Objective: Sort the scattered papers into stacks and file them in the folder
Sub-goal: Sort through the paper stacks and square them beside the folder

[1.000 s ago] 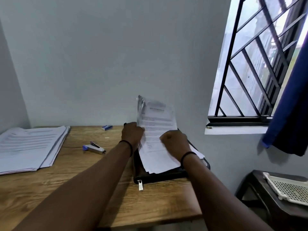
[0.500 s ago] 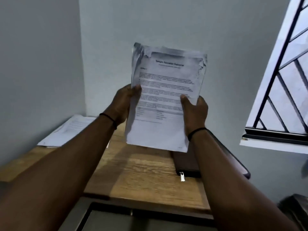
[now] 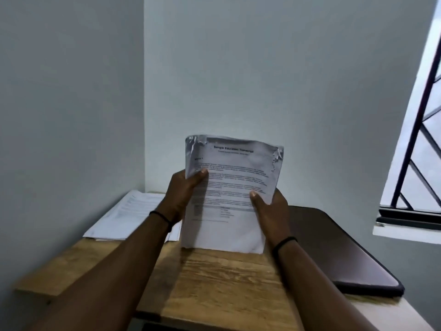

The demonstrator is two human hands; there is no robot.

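A pale wall [image 3: 262, 80] fills most of the view, with a barred window [image 3: 415, 139] at the three o'clock edge. Below it a wooden desk [image 3: 214, 283] spreads across the lower half, from about eight o'clock to four o'clock.

On the desk at four o'clock lies a dark folder [image 3: 334, 254], flat, with its cover apparently down; no papers can be seen inside it from here. At nine o'clock from the centre, against the corner of the walls, a pile of papers [image 3: 128, 216] rests on the desk, roughly squared but with some edges fanned.

In the centre, a bundle of sheets [image 3: 229, 187] stands upright with its bottom edge on or just above the desk; which of the two cannot be told. Its top corners are crumpled, and the front page carries a printed heading and lines of text. The left hand [image 3: 181, 194] grips the bundle's left edge, thumb across the front and fingers curled behind. The right hand [image 3: 269, 211] grips the right edge the same way, thumb on the front. Each wrist wears a thin dark band.

As a judgement: sorting looks partly done, with one pile laid aside and this bundle seemingly being squared up. Filing in the folder appears not yet done.
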